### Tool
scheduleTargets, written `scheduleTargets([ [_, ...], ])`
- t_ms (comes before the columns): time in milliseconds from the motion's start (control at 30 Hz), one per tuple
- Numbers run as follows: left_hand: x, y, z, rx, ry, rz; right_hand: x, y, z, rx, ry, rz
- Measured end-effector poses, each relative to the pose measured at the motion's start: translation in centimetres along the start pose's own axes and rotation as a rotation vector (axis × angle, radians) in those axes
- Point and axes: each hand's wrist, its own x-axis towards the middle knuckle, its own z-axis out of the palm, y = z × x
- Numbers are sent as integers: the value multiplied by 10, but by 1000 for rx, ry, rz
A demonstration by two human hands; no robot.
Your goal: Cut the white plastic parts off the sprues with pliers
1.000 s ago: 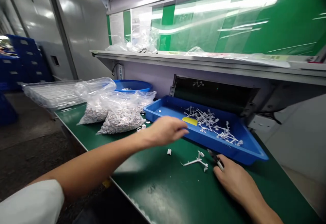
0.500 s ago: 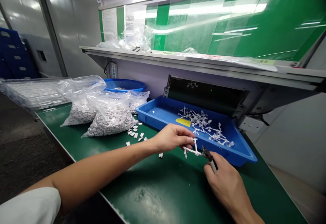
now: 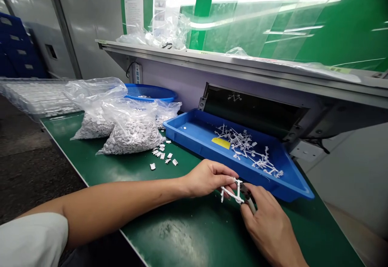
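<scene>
Over the green tabletop (image 3: 178, 234), your left grip (image 3: 206, 178) pinches a white branched piece (image 3: 238, 191) between thumb and fingers, while your right grip (image 3: 269, 218) is wrapped around a plier-like tool (image 3: 251, 205) — its dark head right by the piece, contact unclear. Just beyond sits the blue tray (image 3: 197, 147) holding similar branched pieces (image 3: 242, 140) — small white parts (image 3: 163, 155) lie loose left of it, near filled clear bags (image 3: 133, 137).

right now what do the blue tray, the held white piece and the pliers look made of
Blue tray: probably plastic, smooth and evenly coloured. White piece: likely moulded plastic, matte, with thin branching arms. Pliers: dull dark head, probably metal; pale handle, material unclear.
</scene>
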Motion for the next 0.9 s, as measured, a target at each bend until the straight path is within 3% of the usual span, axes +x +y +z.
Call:
scheduleTargets([
  [900, 0, -4, 3, 6, 5, 3, -2, -8, 1, 51, -12, 46],
])
